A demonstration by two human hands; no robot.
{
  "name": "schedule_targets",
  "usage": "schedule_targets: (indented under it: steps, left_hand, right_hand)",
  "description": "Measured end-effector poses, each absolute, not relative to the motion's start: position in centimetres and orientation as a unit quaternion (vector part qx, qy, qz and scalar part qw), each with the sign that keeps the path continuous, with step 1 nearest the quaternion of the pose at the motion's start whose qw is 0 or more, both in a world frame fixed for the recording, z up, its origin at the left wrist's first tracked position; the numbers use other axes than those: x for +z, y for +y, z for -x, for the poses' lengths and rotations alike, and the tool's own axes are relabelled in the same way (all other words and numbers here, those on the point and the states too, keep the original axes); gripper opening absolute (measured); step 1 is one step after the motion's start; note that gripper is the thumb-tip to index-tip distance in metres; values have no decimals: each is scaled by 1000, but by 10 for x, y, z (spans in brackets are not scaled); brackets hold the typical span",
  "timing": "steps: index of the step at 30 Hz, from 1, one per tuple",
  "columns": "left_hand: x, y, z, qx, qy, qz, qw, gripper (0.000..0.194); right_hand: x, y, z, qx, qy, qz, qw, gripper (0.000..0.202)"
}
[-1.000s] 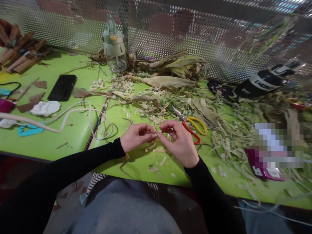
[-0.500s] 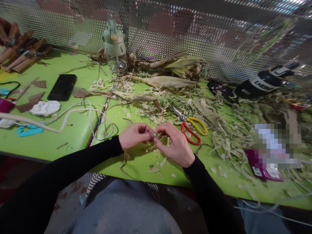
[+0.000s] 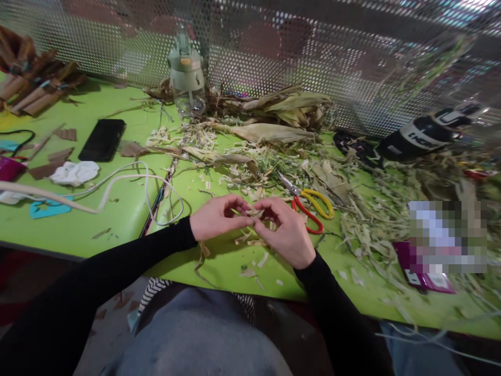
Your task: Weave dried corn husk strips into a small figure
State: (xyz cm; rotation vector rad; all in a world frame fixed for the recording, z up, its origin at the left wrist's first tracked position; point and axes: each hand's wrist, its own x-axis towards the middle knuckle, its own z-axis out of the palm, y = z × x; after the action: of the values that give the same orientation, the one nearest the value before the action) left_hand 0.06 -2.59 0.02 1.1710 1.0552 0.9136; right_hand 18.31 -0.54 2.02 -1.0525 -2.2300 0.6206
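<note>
My left hand and my right hand meet fingertip to fingertip above the green table. Between them they pinch a small pale piece of husk, partly covered by the fingers. Scissors with one red and one yellow handle lie just beyond my right hand, blades pointing away to the left. Husk scraps are scattered beneath and in front of the hands. Dried corn husks lie farther back.
A clear-bodied bottle stands by the perforated metal screen. At left are a black phone, a white cable and brown bundles. A dark bottle and a purple packet are at right.
The fingers of my left hand have straightened a little, and the fingertips have shifted slightly to the right. More of the husk piece shows between the hands.
</note>
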Motion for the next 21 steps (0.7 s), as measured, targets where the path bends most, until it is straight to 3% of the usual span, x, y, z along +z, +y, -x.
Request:
schedule_targets:
  steps: [7, 10, 21]
  left_hand:
    - [-3, -27, 2, 386, 473, -520, 597, 29]
    - [0, -27, 3, 388, 473, -519, 597, 25]
    - [6, -27, 0, 378, 396, -438, 713, 30]
  right_hand:
    - [18, -6, -183, 260, -827, 407, 289, 13]
    - [18, -3, -186, 343, -793, 407, 297, 22]
    - [26, 2, -194, 525, -692, 397, 297, 17]
